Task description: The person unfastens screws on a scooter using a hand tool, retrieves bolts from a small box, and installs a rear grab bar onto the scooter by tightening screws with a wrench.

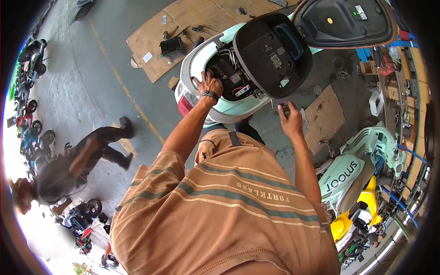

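Observation:
My left hand (211, 85), with a dark watch on its wrist, rests at the rear rim of the open compartment of a mint-green scooter (195, 68). Its fingers are apart, and the tips reach over the dark inside, close to wiring and parts. A black panel (270, 55) with a printed label and a teal handle stands raised beside the compartment. To the right of the scooter, my right hand (291, 120) is in the air, thumb and fingers curled together near the panel's lower edge. Whatever may be between those fingertips is too small to name.
The scooter's seat (346, 23) is tipped open. Tools and a black box (173, 47) lie on flattened cardboard (146, 43). Another mint scooter body (348, 172) and shelving (415, 91) stand right. At left, a person in dark clothes (68, 172) walks near parked motorbikes (32, 110).

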A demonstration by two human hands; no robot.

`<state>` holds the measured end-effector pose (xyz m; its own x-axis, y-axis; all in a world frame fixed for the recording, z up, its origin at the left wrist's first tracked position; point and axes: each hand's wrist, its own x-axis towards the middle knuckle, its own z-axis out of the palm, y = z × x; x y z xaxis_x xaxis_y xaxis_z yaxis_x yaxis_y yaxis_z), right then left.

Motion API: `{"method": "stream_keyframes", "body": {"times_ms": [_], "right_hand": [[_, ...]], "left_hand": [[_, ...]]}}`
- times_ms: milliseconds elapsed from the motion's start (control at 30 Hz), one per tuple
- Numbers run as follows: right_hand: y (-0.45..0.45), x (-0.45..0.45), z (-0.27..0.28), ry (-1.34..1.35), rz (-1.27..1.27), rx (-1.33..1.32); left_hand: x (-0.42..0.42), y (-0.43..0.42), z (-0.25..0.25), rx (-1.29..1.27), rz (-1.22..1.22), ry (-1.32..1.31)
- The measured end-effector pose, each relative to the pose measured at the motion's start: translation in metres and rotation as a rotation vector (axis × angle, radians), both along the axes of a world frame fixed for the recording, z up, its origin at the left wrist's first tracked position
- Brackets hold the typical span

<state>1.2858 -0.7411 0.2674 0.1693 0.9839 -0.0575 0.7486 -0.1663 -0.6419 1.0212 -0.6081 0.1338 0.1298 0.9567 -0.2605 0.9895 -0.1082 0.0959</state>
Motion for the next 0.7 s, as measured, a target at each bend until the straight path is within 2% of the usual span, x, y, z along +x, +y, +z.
{"method": "stream_keyframes", "body": {"times_ms": [33, 100, 300, 400, 500, 567, 600, 633, 667, 700], "right_hand": [[-0.004, 0.003, -0.004, -0.010, -0.007, -0.019], [-0.009, 0.007, -0.010, -0.017, -0.009, -0.036], [-0.021, 0.008, -0.010, 0.063, -0.066, -0.086], [-0.019, 0.008, -0.007, 0.085, -0.090, -0.070], [-0.016, 0.007, 0.001, 0.155, -0.146, -0.149], [-0.012, 0.008, 0.006, 0.152, 0.010, -0.055], [-0.010, 0.009, 0.004, 0.150, 0.005, -0.053], [-0.007, 0.011, 0.000, 0.073, 0.138, 0.034], [-0.003, 0.014, -0.003, -0.006, 0.272, 0.122], [0.001, 0.017, -0.006, -0.008, 0.268, 0.122]], "left_hand": [[0.001, 0.006, 0.012, -0.097, 0.000, 0.000], [-0.002, 0.015, 0.013, -0.136, 0.011, -0.009], [-0.003, 0.010, -0.022, 0.097, 0.030, -0.127], [0.005, 0.007, -0.019, -0.064, 0.036, -0.024], [0.009, 0.010, -0.012, -0.114, 0.065, -0.072], [0.011, 0.012, -0.010, -0.119, 0.070, -0.066], [0.012, 0.012, -0.010, -0.128, 0.076, -0.060], [0.015, 0.011, -0.003, -0.127, 0.072, -0.063], [0.018, 0.013, 0.004, -0.192, 0.071, -0.036], [0.020, 0.014, 0.011, -0.258, 0.070, -0.007]]}}
